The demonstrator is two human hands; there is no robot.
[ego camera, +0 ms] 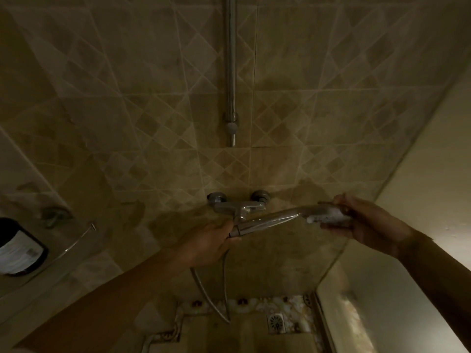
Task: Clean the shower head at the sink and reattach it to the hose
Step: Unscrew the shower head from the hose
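The chrome hand-held shower head with its long tapered metal handle (277,219) lies nearly level in front of the tiled wall, just near of the chrome wall mixer tap (239,206). The left hand (211,242) has its grip wrapped round the handle's narrow left end, where the flexible silver metal hose (209,294) drops away and loops down toward the floor; whether the joint there is screwed tight cannot be told in this dim light. The right hand (367,222) holds the broad spray end at the right, fingers curled over its rim, thumb below.

By the look of it the head is light and rigid, with polished chrome that would be slippery when wet. The handle's narrow neck beside the nut seems the surest hold for turning, while the wide rim gives purchase against twisting. The hose is limp and will swing, so it probably wants steadying near the nut.
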